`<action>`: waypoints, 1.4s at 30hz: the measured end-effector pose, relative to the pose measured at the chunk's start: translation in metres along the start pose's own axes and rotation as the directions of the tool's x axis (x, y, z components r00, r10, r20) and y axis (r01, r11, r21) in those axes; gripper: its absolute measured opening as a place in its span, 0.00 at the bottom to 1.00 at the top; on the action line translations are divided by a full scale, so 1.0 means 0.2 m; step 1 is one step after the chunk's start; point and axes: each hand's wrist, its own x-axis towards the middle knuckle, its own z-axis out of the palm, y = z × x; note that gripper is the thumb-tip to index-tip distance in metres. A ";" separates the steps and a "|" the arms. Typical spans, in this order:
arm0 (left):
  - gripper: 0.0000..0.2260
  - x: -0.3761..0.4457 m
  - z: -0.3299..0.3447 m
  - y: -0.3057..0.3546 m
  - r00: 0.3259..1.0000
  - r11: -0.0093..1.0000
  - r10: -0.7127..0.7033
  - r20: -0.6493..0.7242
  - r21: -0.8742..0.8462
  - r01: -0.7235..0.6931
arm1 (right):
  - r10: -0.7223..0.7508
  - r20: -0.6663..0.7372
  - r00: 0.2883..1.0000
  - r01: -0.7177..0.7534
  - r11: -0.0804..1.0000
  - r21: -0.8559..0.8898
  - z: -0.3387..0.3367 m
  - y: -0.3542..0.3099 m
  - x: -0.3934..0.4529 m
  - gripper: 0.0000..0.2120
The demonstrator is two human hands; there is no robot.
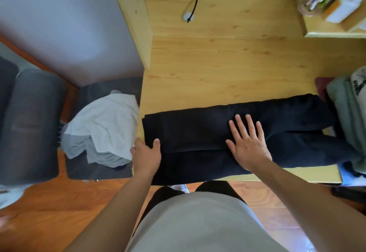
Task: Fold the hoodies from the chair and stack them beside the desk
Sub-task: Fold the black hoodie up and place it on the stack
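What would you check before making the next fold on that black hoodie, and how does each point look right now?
1. Black hoodie lies flat on the wooden desk: ok, though its near edge hangs slightly over the front.
2. Right hand presses the middle with spread fingers to pin it: ok.
3. Left hand grips the left end, thumb on top, ready to lift: ok.
4. Far right end smoothed out: not ok, it splits into two parts running against the green garment.
5. Desk space behind the hoodie for folding: ok.
6. Pale clothes waiting left of the desk are hoodies: cannot tell.
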 end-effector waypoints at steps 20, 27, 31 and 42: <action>0.18 -0.01 -0.60 0.49 0.986 0.981 0.155 0.058 -0.124 -0.147 | -0.178 0.040 0.983 0.175 0.982 0.074 -0.14 -0.35 0.03 0.35; 0.15 -0.39 -0.31 0.70 0.899 0.914 0.402 0.171 -0.015 -0.406 | -0.056 -0.033 0.998 0.065 0.852 0.520 -0.34 0.12 -0.08 0.30; 0.14 -0.50 -0.18 0.74 0.884 0.886 0.464 0.061 -0.043 -0.462 | 0.054 0.129 0.990 -0.096 0.932 0.349 -0.15 0.51 -0.19 0.37; 0.15 -0.89 0.85 1.09 0.775 0.741 0.625 0.088 0.243 -0.626 | -0.265 0.149 0.953 0.187 0.898 0.398 0.07 0.71 -0.05 0.38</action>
